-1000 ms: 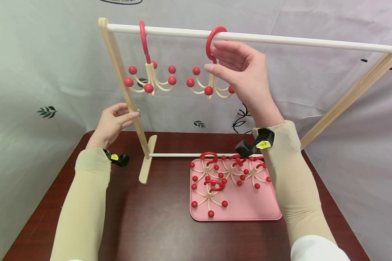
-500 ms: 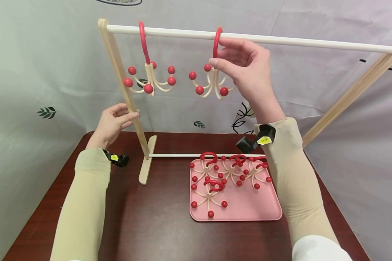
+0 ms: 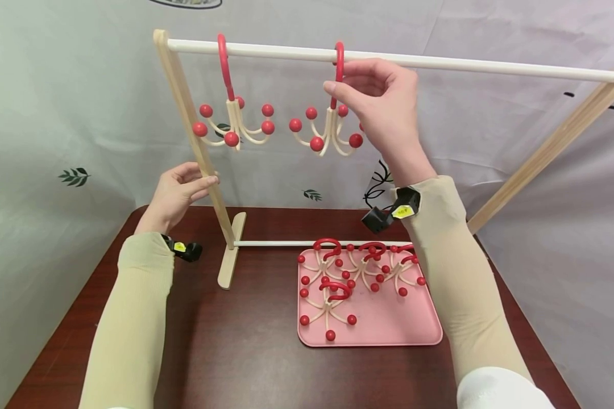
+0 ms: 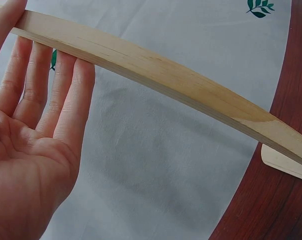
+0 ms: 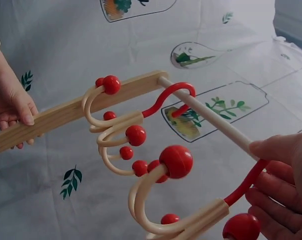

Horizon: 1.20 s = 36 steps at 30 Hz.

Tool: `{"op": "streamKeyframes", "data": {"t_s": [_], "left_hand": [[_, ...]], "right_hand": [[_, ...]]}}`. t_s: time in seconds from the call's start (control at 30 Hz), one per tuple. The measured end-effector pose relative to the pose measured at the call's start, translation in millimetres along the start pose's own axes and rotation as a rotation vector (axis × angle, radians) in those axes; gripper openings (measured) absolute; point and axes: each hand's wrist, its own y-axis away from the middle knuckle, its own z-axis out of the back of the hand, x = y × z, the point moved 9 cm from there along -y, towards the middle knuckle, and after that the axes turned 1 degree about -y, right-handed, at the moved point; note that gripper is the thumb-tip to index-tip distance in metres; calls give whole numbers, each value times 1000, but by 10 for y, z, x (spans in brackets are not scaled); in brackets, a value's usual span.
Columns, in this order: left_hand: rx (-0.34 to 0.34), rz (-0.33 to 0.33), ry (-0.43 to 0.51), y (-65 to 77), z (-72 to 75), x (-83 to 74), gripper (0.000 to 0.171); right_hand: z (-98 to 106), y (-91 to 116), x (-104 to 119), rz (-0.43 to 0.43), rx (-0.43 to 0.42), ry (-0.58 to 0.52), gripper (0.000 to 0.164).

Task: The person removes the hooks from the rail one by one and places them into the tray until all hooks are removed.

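My left hand (image 3: 171, 196) pinches the upright wooden post (image 4: 156, 72) of a rack, thumb on one face and straight fingertips on the other. My right hand (image 3: 386, 105) is up at the rack's white top bar (image 3: 465, 63), thumb and fingers at the red hook of a wooden hanger (image 3: 331, 125). That hook loops over the bar, and its curved cream arms end in red balls. In the right wrist view, my thumb and fingers pinch the hook (image 5: 246, 184) just beneath the bar. To its left, a matching hanger (image 3: 233, 122) hangs near the post.
Several more such hangers lie on a pink tray (image 3: 389, 324) on the dark red table (image 3: 225, 352). Behind the tray runs the rack's lower white bar (image 3: 271, 243). The right post (image 3: 552, 150) slants down behind my right forearm, and a patterned cloth (image 3: 107, 102) hangs behind.
My right hand has turned the second hanger's hook from sideways to nearly edge-on, its balls swinging round with it. The hook shifted slightly right, then back a little left. My left hand stays put.
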Motion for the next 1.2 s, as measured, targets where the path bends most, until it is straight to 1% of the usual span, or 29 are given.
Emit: {"op": "streamKeyframes", "data": {"t_s": [0.2, 0.37, 0.5, 0.6, 0.8, 0.9, 1.03, 1.2], "left_hand": [[0, -2, -9, -3, -2, -1, 19], [2, -1, -12, -9, -2, -5, 19], [2, 0, -9, -18, -3, -10, 19], [1, 1, -10, -18, -4, -8, 19], [1, -2, -25, -9, -13, -4, 19], [0, -2, -28, -10, -14, -4, 20], [-3, -1, -31, -13, -10, -2, 20], [-8, 3, -34, -12, -3, 3, 20]], "right_hand": [[31, -4, -11, -11, -20, -47, 19], [74, 14, 19, -6, -51, -31, 17], [103, 17, 37, 18, -66, -28, 16], [137, 13, 32, 37, -74, -50, 16], [239, 14, 30, 59, -97, -64, 20], [270, 45, 82, 69, -112, -93, 19], [316, 99, 148, 92, -124, -95, 17], [415, 105, 129, 103, -137, -88, 17]]}}
